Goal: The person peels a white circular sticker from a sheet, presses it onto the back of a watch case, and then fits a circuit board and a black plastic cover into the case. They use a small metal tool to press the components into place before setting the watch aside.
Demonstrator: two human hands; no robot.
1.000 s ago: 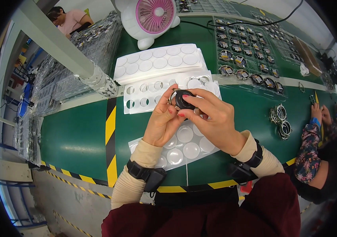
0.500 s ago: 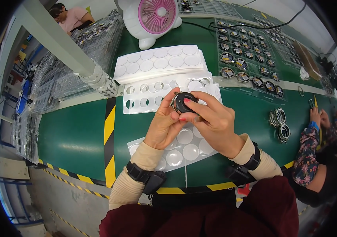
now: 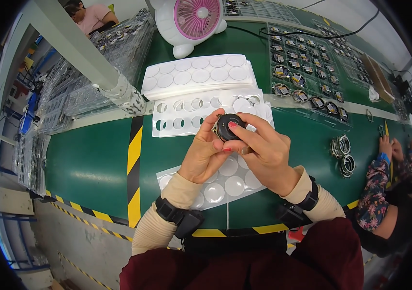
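Observation:
Between both hands I hold a round black watch case [image 3: 225,127] with a metallic rim, raised over the green bench. My left hand [image 3: 203,153] grips its left edge and underside, thumb low and fingers at the rim. From the other side my right hand [image 3: 267,152] closes on it, one fingertip pressed on the black face. Part of the case is hidden behind the fingers. Beneath my hands lies a sheet of round clear stickers [image 3: 234,186]. Just beyond is a white backing sheet with punched-out holes [image 3: 167,126], with loose white discs [image 3: 243,104] on its right end.
A stack of white disc sheets [image 3: 183,87] lies farther back, below a white and pink fan [image 3: 198,19]. Clear trays of watch parts [image 3: 302,65] fill the back right. Metal rings [image 3: 345,154] are piled at right, near a co-worker's sleeve [image 3: 374,193]. A post [image 3: 78,50] stands left.
The view has shifted slightly. Both hands keep their grip on the watch case, which looks turned a little, with the right fingertip still on its face.

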